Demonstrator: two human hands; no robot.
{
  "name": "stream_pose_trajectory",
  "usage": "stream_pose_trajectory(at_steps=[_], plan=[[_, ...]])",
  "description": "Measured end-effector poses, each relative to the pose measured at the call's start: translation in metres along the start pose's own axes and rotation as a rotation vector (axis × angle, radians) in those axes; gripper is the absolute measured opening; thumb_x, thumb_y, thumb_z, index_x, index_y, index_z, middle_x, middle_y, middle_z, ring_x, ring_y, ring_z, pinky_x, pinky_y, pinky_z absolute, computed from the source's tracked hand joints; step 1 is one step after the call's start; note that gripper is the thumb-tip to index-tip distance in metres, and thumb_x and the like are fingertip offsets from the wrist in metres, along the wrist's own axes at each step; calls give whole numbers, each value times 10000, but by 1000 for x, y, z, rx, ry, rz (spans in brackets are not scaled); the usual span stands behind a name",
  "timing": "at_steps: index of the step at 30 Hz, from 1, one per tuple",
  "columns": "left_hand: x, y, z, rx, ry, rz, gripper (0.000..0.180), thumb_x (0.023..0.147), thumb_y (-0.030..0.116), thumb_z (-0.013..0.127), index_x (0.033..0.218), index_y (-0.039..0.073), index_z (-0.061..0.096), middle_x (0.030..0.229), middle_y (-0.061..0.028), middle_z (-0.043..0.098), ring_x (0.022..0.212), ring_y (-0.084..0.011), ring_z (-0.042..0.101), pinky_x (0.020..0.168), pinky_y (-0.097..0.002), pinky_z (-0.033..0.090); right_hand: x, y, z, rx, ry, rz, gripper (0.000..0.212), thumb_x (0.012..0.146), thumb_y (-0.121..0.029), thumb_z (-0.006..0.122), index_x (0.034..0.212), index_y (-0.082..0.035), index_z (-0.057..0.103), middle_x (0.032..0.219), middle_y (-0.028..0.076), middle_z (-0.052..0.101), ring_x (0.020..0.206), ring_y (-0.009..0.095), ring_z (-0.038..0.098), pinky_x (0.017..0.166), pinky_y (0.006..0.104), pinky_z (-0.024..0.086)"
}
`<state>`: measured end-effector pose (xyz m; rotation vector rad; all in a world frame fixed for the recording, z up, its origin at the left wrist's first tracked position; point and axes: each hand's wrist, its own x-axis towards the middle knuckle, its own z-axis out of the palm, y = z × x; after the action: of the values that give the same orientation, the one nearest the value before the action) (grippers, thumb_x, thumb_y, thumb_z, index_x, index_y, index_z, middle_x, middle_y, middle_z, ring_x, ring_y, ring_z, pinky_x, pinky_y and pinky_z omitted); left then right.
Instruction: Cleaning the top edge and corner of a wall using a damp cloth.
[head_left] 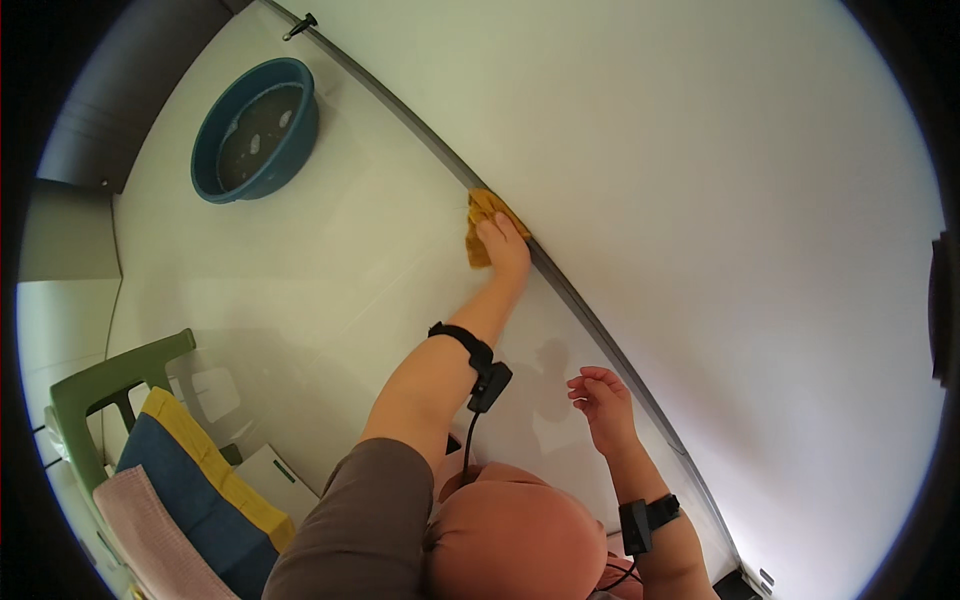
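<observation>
My left hand (507, 245), with its arm stretched forward, presses a mustard-yellow cloth (478, 212) against the grey baseboard (420, 130). The cloth bunches under the fingers, and part of it hangs over the pale floor beside the strip. Nearer to me, my right hand (603, 408) hovers over the floor by the same baseboard. Its fingers are loosely bent and slightly apart, with nothing in them. Each forearm carries a strapped black device; the left one (488, 385) has a cable running down from it.
A blue basin (300, 140) of murky, sudsy water stands on the floor at the far left. At the near left is a green chair (75, 395) with a blue-and-yellow cloth (200, 480) and a pink towel (150, 530). A doorstop (300, 27) juts from the far baseboard. White wall rises on the right.
</observation>
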<state>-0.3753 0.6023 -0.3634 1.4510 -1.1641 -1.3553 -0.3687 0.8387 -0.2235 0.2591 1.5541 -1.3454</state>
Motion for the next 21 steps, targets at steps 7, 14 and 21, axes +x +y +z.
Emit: stream_pose_trajectory(at_steps=[7,14,21], plan=[[-103,-28,12,122,-116,-57,361,927,288,368,898,-72,361,992,-263,360,924,-369,374,860,-437,298,9,8,-10,30,21,-6,155,827,-77,488,971,-37,528,843,89,614,713,152,558,643,255,434],[-144,-30,-3,183,-370,-282,548,905,412,362,1127,-84,287,1209,-290,280,1118,-427,309,949,-471,256,19,22,-22,161,-31,118,210,827,-70,471,1028,-26,515,881,84,601,768,161,544,705,276,432],[-103,51,-45,507,-771,-588,695,792,553,400,1229,14,388,1409,-189,136,1283,-346,149,1025,-481,170,74,44,42,179,-268,140,272,844,-117,475,1108,-58,505,1063,58,533,962,171,484,872,317,381]])
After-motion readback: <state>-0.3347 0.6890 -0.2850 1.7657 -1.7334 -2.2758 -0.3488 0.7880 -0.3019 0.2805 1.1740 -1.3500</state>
